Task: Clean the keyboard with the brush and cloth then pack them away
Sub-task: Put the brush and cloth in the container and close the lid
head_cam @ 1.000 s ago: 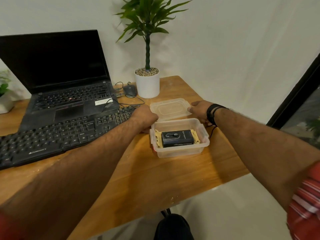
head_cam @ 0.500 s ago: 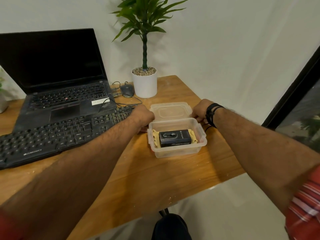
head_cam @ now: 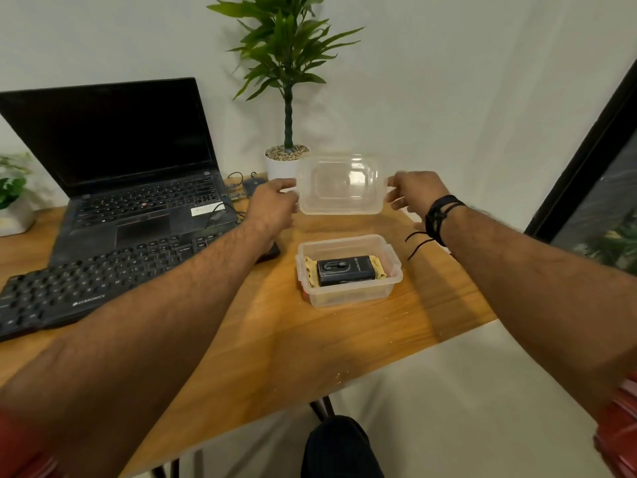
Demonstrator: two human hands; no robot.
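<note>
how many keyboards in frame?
2. The external black keyboard lies at the table's front left; the laptop's built-in keyboard sits behind it, below the dark screen. The left forearm covers the external keyboard's right end.

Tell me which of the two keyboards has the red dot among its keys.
The laptop's built-in keyboard, behind the separate black keyboard; the separate one shows none.

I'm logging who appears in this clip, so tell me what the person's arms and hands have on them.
Both forearms are bare and hairy, and neither hand wears a glove. The right wrist carries a black band with thin black cords, one loose end dangling below it. Red sleeve fabric with pale stripes shows at the right upper arm, and a bit of red sleeve at the left edge of the frame. No rings or watch face are visible.
</note>
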